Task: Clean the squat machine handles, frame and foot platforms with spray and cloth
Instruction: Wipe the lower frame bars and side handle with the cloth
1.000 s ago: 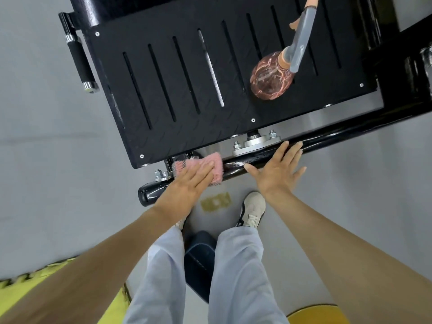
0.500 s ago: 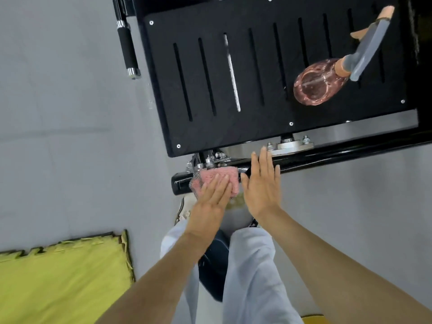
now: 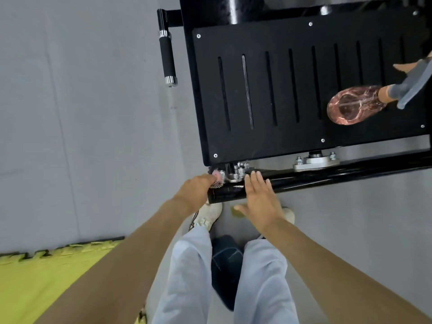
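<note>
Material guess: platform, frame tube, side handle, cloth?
Platform: likely steel plate, matte black coat; cut slots, screw heads.
Frame tube: probably steel, gloss black paint; sharp highlights.
Handle: matte black grip, foam or rubber perhaps; bright chrome-looking collars.
Cloth: pink fabric with a mesh edge, mostly hidden in the left hand.
</note>
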Demonstrator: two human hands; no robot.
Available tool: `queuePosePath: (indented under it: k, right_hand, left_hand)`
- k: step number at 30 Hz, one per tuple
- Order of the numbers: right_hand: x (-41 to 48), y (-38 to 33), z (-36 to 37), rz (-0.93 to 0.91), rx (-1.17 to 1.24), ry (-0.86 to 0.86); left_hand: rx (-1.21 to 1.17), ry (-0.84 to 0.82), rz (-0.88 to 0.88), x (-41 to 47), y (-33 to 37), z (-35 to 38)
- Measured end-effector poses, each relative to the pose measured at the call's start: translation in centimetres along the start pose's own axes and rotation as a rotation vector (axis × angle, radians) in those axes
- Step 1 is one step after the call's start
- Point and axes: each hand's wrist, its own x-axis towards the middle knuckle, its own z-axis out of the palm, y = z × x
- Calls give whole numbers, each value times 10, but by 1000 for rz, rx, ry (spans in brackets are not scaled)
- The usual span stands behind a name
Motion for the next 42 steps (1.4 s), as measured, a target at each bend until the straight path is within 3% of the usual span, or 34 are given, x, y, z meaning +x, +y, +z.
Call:
queuePosePath:
  k: [4, 6, 11, 16, 19, 24, 27, 30, 34, 39, 42]
  right_hand:
    - [14, -21, -3, 145, 30, -37]
    - [19, -22, -4, 165, 29, -67]
    - [21, -23, -9, 174, 55, -99]
    - [22, -22, -7, 160, 23, -79]
    - [15, -19, 0, 129, 1, -6]
    - [1, -17, 12, 93, 312, 261]
    - [-2, -2, 19, 17, 313, 326]
    - [-5, 24, 21, -42, 159, 344]
    - [-16, 56, 18, 34, 120, 305]
    - [-26, 68, 17, 116, 231, 303]
    - [-34, 68, 25, 73, 238, 287]
  left_hand:
    - [18, -171, -112, 29, 2, -10]
    - [-83, -198, -161, 37, -5, -1]
    - [-661, -91, -352, 26, -10, 19]
    - [-757, -66, -350, 9, -7, 18]
    - [-876, -24, -378, 3, -1, 15]
    - [-1047, 65, -440, 5, 10, 18]
    - [-1240, 79, -497, 8, 13, 21]
    - [-1277, 48, -510, 4, 8, 24]
    - [-1246, 39, -489, -16, 28, 27]
    - [-1142, 372, -654, -11, 50, 56]
    - [-852, 555, -622, -20, 90, 72]
